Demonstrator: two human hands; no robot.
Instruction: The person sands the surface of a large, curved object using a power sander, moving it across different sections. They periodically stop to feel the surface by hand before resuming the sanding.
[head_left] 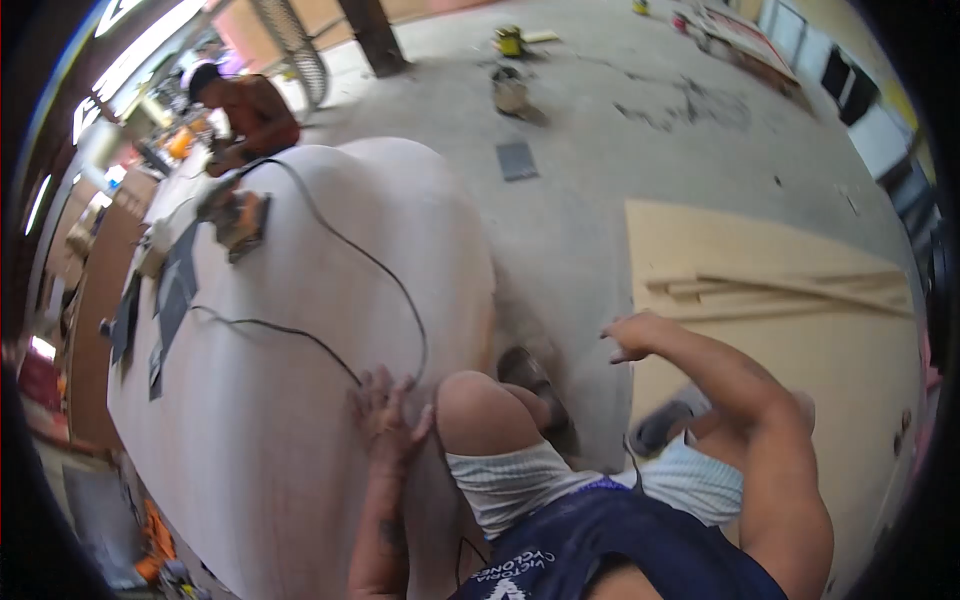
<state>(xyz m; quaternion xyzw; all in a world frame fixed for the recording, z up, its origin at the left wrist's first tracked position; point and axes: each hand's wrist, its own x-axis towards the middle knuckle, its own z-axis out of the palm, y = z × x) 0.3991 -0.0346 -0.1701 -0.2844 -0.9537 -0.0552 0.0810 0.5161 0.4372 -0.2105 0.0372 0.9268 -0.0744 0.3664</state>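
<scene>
My left hand [388, 415] lies with fingers spread on a large, pale, smoothly curved surface [270, 400]. A black cord [330, 228] loops across that surface, and part of it passes by my left fingertips. At the cord's far end a power sander [238, 220] rests on the surface, away from both hands. My right hand [632, 336] is in the air over the floor side, fingers loosely bent and apart, with nothing visible in it. Dark grey sheets [178, 278] that look like sandpaper lie along the left part of the surface.
Another person [255, 115] crouches at the far end. Long wooden strips [780, 290] lie on a flat tan board [740, 380] to the right. A bucket [509, 92], a yellowish can [509, 41] and a grey sheet [517, 161] are on the concrete floor [580, 190].
</scene>
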